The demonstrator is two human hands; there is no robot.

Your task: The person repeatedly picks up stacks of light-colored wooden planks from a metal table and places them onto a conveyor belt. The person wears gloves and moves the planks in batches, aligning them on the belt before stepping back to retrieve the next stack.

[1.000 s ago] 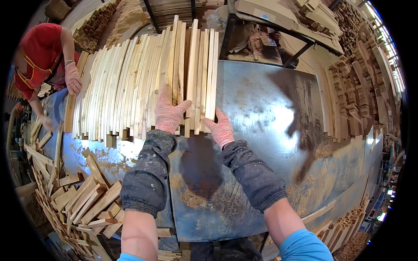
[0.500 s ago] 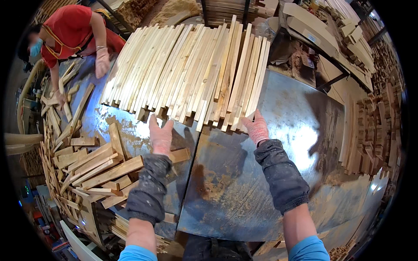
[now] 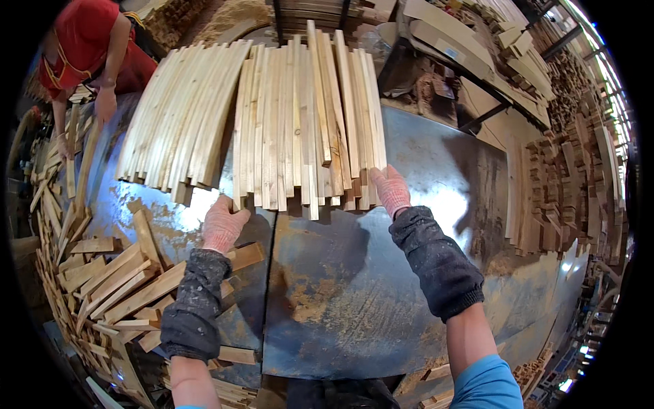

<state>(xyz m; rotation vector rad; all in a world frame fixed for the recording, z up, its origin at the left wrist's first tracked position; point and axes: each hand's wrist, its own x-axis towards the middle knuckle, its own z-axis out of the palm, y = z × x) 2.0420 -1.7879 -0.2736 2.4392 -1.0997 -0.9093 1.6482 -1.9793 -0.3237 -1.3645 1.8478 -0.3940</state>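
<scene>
Many pale wooden strips lie side by side on the metal tabletop, split by a gap into a left group (image 3: pixel 180 116) and a right group (image 3: pixel 283 129). My left hand (image 3: pixel 225 225), in a pinkish knit glove, presses the near left corner of the right group, its fingertips in the gap. On the opposite side my gloved right hand (image 3: pixel 391 191) grips that group's near right corner. Between them the strips are squeezed together, with uneven near ends. A few strips rest on top of the others. The undersides of my fingers are partly hidden by the wood.
Loose offcuts (image 3: pixel 129 279) are heaped on the left of the sawdust-marked metal table (image 3: pixel 354 293). A co-worker in red (image 3: pixel 88 48) handles wood at the far left. Stacked wood (image 3: pixel 565 191) stands at the right, and a rack with cardboard (image 3: pixel 443 41) is behind.
My hands have closed onto the right-hand strips, and a gap has opened between them and the left group. The whole view has shifted, with things appearing further left.
</scene>
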